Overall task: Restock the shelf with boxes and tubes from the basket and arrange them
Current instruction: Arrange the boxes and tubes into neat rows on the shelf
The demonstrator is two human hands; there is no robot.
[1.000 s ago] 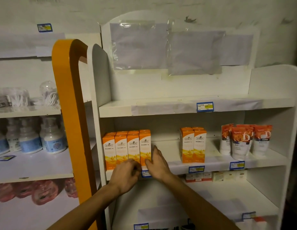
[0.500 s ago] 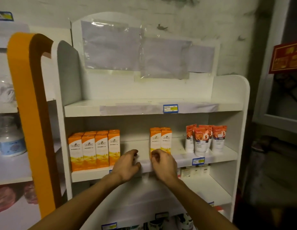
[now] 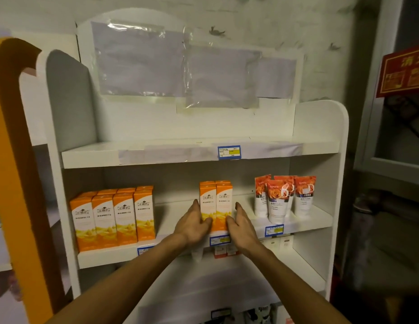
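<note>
Your left hand (image 3: 192,226) and right hand (image 3: 242,226) have moved onto the middle boxes (image 3: 216,202), flat against both sides; arranging underway; next, square them.

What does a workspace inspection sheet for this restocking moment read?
Surface: white middle shelf, stock standing upright, blue price tags on its front edge.
Job's things: centre pair of orange boxes between the hands; orange box row at left; rose-print tubes at right; basket not in view.
Clutter: small boxes on the shelf below.
Hands: left hand and right hand flat against the pair's sides, thumbs on its front.
Cables: nothing seen.
Surroundings: orange end panel at left; red sign at right.
</note>
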